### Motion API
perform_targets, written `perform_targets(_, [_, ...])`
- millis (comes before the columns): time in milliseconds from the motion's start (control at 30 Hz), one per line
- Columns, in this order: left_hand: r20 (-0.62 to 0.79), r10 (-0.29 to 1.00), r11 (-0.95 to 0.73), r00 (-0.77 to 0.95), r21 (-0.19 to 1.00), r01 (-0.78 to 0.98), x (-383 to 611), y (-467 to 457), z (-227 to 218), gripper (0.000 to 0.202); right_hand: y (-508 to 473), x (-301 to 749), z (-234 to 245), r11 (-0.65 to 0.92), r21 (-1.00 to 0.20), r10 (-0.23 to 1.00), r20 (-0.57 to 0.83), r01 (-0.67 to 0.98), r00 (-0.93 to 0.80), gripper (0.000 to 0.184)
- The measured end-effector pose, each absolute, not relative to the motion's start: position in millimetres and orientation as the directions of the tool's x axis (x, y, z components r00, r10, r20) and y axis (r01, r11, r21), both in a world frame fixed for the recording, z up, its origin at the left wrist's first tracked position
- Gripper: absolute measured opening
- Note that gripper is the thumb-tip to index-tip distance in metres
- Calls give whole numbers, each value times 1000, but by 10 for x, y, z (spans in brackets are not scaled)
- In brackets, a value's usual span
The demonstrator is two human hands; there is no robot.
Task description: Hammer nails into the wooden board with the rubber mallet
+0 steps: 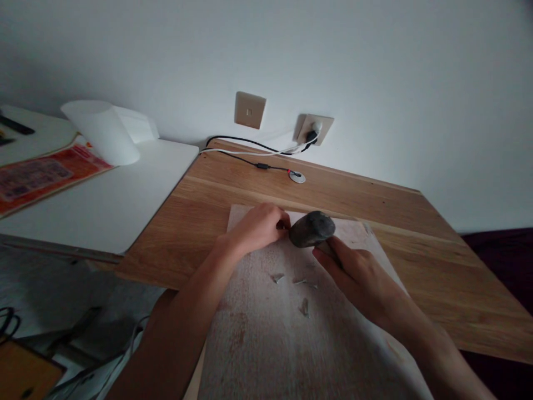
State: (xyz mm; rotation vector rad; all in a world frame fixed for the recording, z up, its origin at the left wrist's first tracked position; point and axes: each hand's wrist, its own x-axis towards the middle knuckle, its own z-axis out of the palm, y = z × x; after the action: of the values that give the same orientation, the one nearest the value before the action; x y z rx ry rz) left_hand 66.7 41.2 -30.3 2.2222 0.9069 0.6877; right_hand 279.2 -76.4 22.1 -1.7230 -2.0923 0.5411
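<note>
My right hand (353,266) is closed around the handle of a mallet (312,229) with a thick, dark, rounded head. The head hovers at or just above the far part of a worn, whitish wooden board (258,350). Close to the left of it, my left hand (264,228) rests on the board with curled fingers pinched together. Whatever those fingertips grip is hidden behind the hand and the mallet head. Nearer to me, several small pale pieces that look like screws or nails (278,278) lie loose on the board; one thicker piece (305,306) is among them.
The board lies on a wooden table (400,244) against a wall. Black and white cables (250,151) run along the back to a wall socket (315,130), near a metal disc (297,176). On the left, a white table (137,194) holds a paper roll (102,133) and a red-printed bag (54,172).
</note>
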Motion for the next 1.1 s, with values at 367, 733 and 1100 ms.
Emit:
perform_targets(367, [247,747,-596,617,660,457,685,397,-307,3,-979,3086,43,93,-469,993,-21,878,-116,32])
perform_targets(733, [278,678,-673,681,607,423,673,409,-307,17,-816,2810,305,175,-489,984,104,854,-142,28])
perform_targets(1100, [249,724,-616,643,653,441,671,372,-287,7,-864,2940,192,142,-453,990,76,880,-120,32])
